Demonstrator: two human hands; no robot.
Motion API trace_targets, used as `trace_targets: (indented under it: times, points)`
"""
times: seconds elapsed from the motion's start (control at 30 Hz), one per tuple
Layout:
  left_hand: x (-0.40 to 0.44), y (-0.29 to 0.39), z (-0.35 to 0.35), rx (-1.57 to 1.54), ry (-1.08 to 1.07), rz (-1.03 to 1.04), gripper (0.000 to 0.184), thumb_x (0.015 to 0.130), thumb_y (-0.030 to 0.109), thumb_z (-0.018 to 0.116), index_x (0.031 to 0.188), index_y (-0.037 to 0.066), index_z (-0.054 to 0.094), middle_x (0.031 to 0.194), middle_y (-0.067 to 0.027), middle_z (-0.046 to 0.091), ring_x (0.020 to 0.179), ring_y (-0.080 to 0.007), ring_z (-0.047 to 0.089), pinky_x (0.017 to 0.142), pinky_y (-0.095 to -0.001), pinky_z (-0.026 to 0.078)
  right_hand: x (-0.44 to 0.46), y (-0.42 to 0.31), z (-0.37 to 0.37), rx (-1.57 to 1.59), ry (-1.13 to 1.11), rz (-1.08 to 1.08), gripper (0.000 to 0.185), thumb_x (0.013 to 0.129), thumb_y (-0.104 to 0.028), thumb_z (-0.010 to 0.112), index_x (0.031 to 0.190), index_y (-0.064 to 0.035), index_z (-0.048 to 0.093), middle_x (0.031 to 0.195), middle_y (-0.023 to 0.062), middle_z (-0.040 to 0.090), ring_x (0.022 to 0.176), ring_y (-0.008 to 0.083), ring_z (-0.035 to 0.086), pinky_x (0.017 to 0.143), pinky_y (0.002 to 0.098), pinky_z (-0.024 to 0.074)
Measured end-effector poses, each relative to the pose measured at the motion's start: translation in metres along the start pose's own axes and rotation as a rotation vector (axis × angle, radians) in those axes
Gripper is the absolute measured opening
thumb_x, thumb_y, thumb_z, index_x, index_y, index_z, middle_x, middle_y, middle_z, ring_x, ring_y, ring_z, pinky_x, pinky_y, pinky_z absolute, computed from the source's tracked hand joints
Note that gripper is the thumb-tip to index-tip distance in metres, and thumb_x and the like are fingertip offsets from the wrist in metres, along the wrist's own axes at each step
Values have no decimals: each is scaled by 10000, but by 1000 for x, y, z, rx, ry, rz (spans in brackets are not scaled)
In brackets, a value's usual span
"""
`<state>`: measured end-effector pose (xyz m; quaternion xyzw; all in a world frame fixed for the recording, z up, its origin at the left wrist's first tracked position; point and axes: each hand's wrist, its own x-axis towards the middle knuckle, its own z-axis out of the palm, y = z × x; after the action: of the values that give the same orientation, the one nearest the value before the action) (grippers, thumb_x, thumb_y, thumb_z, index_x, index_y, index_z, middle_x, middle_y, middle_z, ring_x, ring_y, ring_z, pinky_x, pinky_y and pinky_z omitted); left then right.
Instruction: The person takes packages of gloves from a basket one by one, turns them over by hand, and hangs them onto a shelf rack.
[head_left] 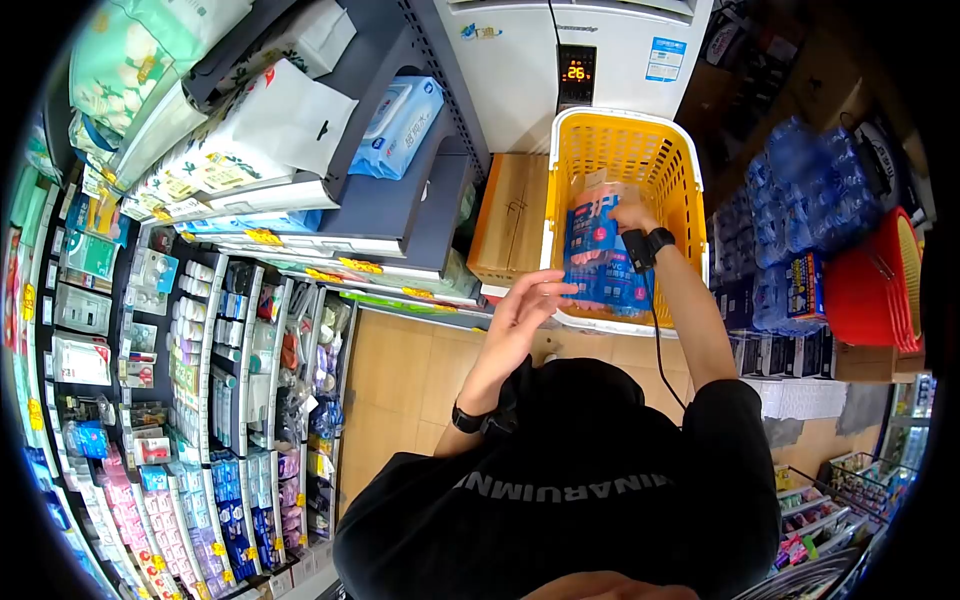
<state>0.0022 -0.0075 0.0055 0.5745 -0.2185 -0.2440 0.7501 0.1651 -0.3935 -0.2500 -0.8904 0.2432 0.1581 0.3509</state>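
Observation:
A yellow basket with a white rim (700, 160) holds several blue packs of PVC gloves with pink gloves showing through clear plastic. My right hand (632, 215) reaches inside it, with fingers closed on the upper edge of one glove pack (592, 228). Lower in the basket lie more glove packs (622, 285). At the basket's near left side, my left hand (520, 318) is open, fingers spread and their tips over the rim. Whether it touches the rim or a pack I cannot tell. A small black device with a cable sits at my right wrist, beside a black watch.
Behind the basket stands a white appliance (520, 70) displaying 26. A wooden-looking box (512, 215) adjoins its left side. Shelves with tissue packs and blue wipes (398, 125) rise at left. Shrink-wrapped bottles (800, 190) and stacked red baskets (872, 290) stand at right.

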Motion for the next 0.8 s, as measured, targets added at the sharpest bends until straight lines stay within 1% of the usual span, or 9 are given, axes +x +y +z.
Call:
trace_targets:
  times: [0.03,0.1,0.13,0.17,0.27,0.53,0.7,0.73,0.8]
  points:
    - [1,-2,0,-3,-6,1,356,1005,91,505,1357,53,531,1234,-125,676,1114,-196,624,966,-313,450,-10,-3,3,131,21,-2,461,861,-95,687,1266,66,537,1035,196,682,816,319,709,642,408,603]
    - [3,-5,0,-2,-15,3,355,1000,77,505,1353,50,533,1242,-125,670,1121,-199,624,971,-315,451,-31,-13,-3,277,192,-183,467,775,-187,731,1155,78,672,1129,230,704,1006,351,700,865,409,550]
    - [4,-7,0,0,2,-11,356,994,66,509,1348,45,534,1258,-122,660,1128,-202,623,980,-316,448,-67,-38,-20,373,123,-103,403,826,-108,699,1187,65,656,1120,197,706,957,293,710,818,374,563]
    - [6,-9,0,1,19,-25,356,988,54,513,1343,40,536,1274,-119,650,1136,-204,622,989,-317,446,-99,-56,-37,371,125,-105,403,826,-108,699,1187,65,656,1120,197,706,957,293,710,818,374,563]
    - [10,-13,-3,-27,-16,-1,342,1021,86,541,1357,26,508,1311,-126,621,1188,-207,600,1037,-329,437,-190,-100,-79,626,-22,-137,283,939,-12,598,1219,27,613,1058,136,702,906,181,693,769,292,569]
    - [21,-18,5,53,76,-41,386,1027,150,570,1386,27,499,1422,-92,542,1295,-199,521,1063,-324,417,-322,-107,-123,752,122,-360,224,976,-51,603,1193,-22,556,1046,128,714,906,142,667,807,266,533]
    - [30,-22,9,-36,147,-57,460,1057,256,536,1427,-4,456,1472,-142,493,1345,-218,473,1096,-336,390,-360,-98,-110,1062,-38,-487,221,974,-28,616,1187,-37,558,1037,93,741,924,92,666,853,235,504]
    - [29,-12,14,-40,201,-57,441,1064,273,523,1396,-16,490,1377,-127,572,1237,-183,551,1027,-315,438,-362,-95,-103,1093,-64,-491,214,973,-26,621,1177,-47,557,1034,79,740,924,85,663,848,227,503]
    - [27,-14,8,-51,204,-59,423,1066,274,521,1376,-14,514,1297,-102,613,1153,-155,581,969,-292,457,-367,-89,-92,1109,-126,-498,203,974,-12,619,1161,-52,552,1051,70,731,936,79,657,839,224,506]
